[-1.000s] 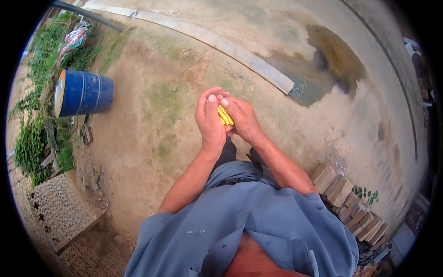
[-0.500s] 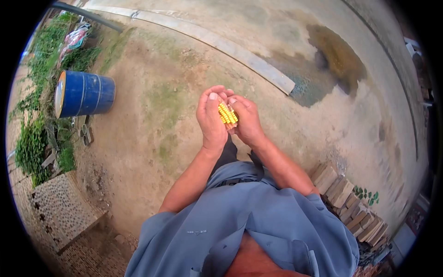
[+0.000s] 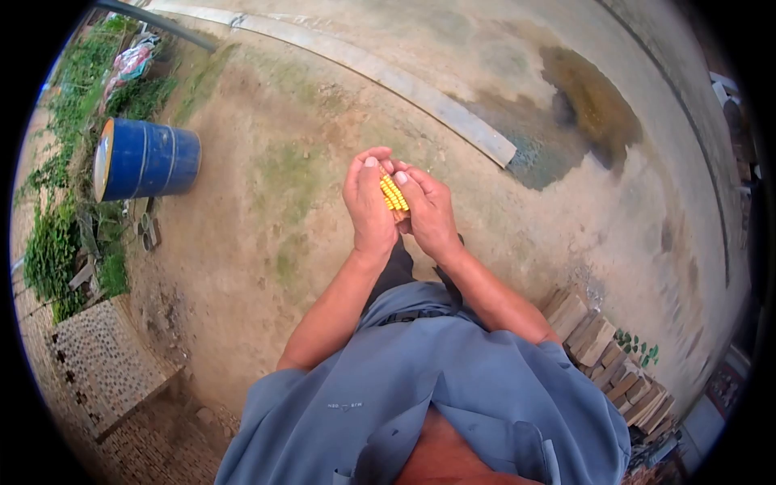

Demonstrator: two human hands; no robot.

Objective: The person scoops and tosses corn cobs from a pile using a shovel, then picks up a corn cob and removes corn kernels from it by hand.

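Between my two hands, in front of my waist, is an ear of corn (image 3: 394, 194) with bright yellow kernels in rows. My left hand (image 3: 369, 206) wraps round its left side, thumb lying along the kernels. From the right, my right hand (image 3: 428, 208) grips the same ear, its thumb pressed on the upper kernels. The fingers behind the ear are mostly hidden. A pale reddish part shows at the lower end of the ear; whether it is bare cob I cannot tell.
A blue drum (image 3: 149, 159) stands at the left beside green plants (image 3: 52, 255). A long pale slab (image 3: 388, 77) crosses the ground ahead, near a wet patch (image 3: 594, 105). Stacked bricks or blocks (image 3: 594, 339) lie at the right, a tiled block (image 3: 109, 364) at lower left.
My right thumb has moved left and up across the corn, covering more of its right side. Fewer kernels show now. Both hands still hold the ear.
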